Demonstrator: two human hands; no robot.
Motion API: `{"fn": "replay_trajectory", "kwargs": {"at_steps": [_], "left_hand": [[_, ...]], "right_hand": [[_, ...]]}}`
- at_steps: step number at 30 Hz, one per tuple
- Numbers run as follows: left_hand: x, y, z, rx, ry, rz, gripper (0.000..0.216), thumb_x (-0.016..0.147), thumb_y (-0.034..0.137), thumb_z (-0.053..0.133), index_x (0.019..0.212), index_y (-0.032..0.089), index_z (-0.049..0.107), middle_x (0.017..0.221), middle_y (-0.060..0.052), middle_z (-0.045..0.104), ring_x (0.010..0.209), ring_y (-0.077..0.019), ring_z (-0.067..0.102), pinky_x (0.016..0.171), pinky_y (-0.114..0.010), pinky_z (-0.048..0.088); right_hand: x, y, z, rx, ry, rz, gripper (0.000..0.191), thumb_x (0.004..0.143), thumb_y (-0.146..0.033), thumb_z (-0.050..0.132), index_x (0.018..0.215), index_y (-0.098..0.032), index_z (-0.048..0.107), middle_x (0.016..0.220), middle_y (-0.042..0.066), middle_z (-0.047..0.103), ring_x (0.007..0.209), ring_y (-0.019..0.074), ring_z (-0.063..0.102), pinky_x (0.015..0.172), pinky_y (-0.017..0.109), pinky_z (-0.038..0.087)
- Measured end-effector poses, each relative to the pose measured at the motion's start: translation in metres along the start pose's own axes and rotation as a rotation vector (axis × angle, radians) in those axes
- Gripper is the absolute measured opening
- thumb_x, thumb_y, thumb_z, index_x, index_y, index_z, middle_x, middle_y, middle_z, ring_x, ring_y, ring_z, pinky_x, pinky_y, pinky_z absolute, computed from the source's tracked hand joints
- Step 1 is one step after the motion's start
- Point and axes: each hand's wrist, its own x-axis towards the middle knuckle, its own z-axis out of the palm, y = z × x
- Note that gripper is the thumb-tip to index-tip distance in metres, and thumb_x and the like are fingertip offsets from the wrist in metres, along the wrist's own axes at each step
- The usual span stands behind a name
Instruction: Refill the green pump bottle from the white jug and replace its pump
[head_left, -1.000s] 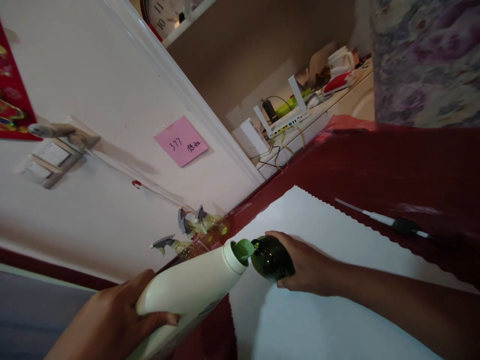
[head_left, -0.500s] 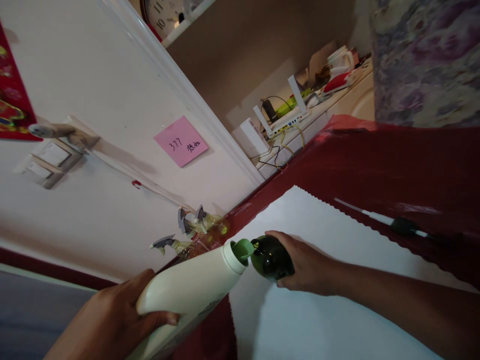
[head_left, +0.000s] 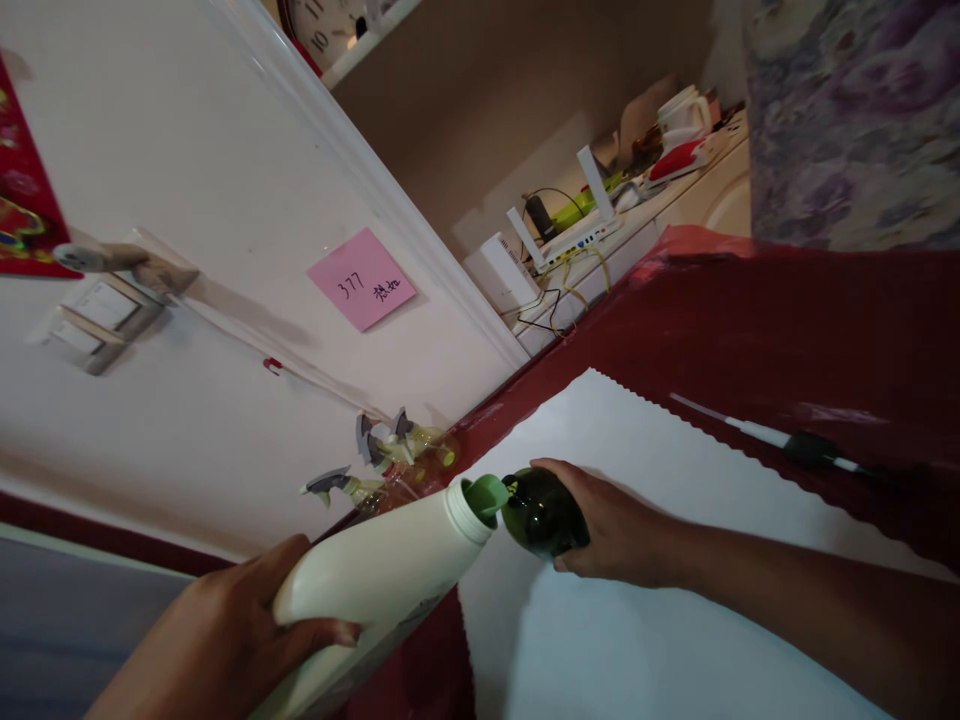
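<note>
My left hand is wrapped round a large cream-white bottle, tilted with its uncapped mouth up and to the right. A green spout shows in that mouth, its lip right at the neck of a dark green bottle. My right hand grips this smaller bottle round its body, tipped so its opening faces the spout. Whether liquid flows between them I cannot make out. Over on the right, a pump top with a thin dip tube lies on the red tabletop.
White paper with a scalloped edge lies on the red table. Several spray bottles stand by the wall at the left. A white router with cables sits on the cabinet behind. A pink note sticks to the wall.
</note>
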Motion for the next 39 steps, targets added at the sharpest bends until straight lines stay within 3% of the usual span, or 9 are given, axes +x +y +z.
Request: {"fn": "replay_trajectory", "kwargs": {"at_steps": [7, 16, 27, 31, 39], "left_hand": [[-0.001, 0.001, 0.001, -0.029, 0.053, 0.013, 0.039, 0.073, 0.065, 0.068, 0.086, 0.029, 0.067, 0.068, 0.003, 0.076, 0.065, -0.0268, 0.073, 0.06, -0.028, 0.043], [-0.004, 0.004, 0.0, -0.062, 0.095, 0.041, 0.025, 0.074, 0.054, 0.07, 0.082, 0.03, 0.068, 0.066, 0.002, 0.075, 0.062, -0.0256, 0.073, 0.058, -0.028, 0.044], [-0.003, 0.003, 0.0, -0.06, 0.061, 0.011, 0.038, 0.071, 0.064, 0.07, 0.086, 0.029, 0.069, 0.066, 0.003, 0.076, 0.063, -0.0268, 0.073, 0.059, -0.027, 0.044], [-0.006, 0.006, 0.007, -0.119, 0.038, 0.002, 0.041, 0.073, 0.067, 0.067, 0.085, 0.028, 0.071, 0.069, 0.002, 0.078, 0.065, -0.0271, 0.073, 0.059, -0.027, 0.046], [-0.015, 0.002, 0.032, -0.353, 0.113, -0.035, 0.052, 0.066, 0.07, 0.074, 0.09, 0.024, 0.076, 0.078, -0.002, 0.081, 0.07, -0.0273, 0.076, 0.061, -0.027, 0.054]], "right_hand": [[-0.001, 0.005, 0.003, -0.009, -0.017, 0.026, 0.1, 0.059, -0.03, 0.085, 0.149, -0.032, 0.04, 0.137, 0.01, 0.061, 0.121, 0.0355, 0.059, 0.101, 0.052, 0.052], [0.0, 0.006, 0.002, -0.002, -0.009, 0.016, 0.1, 0.059, -0.03, 0.086, 0.148, -0.033, 0.041, 0.138, 0.01, 0.061, 0.121, 0.0364, 0.06, 0.1, 0.052, 0.052], [-0.001, 0.008, 0.004, -0.002, -0.008, 0.016, 0.102, 0.059, -0.03, 0.086, 0.15, -0.031, 0.04, 0.139, 0.011, 0.061, 0.125, 0.0364, 0.058, 0.104, 0.053, 0.05], [-0.002, 0.009, 0.005, -0.002, -0.003, 0.03, 0.101, 0.061, -0.03, 0.086, 0.15, -0.034, 0.039, 0.139, 0.01, 0.06, 0.126, 0.0373, 0.057, 0.102, 0.055, 0.05], [-0.004, 0.001, 0.003, 0.016, -0.014, 0.034, 0.094, 0.064, -0.023, 0.082, 0.147, -0.034, 0.04, 0.142, 0.01, 0.059, 0.13, 0.0382, 0.055, 0.104, 0.057, 0.049]]}}
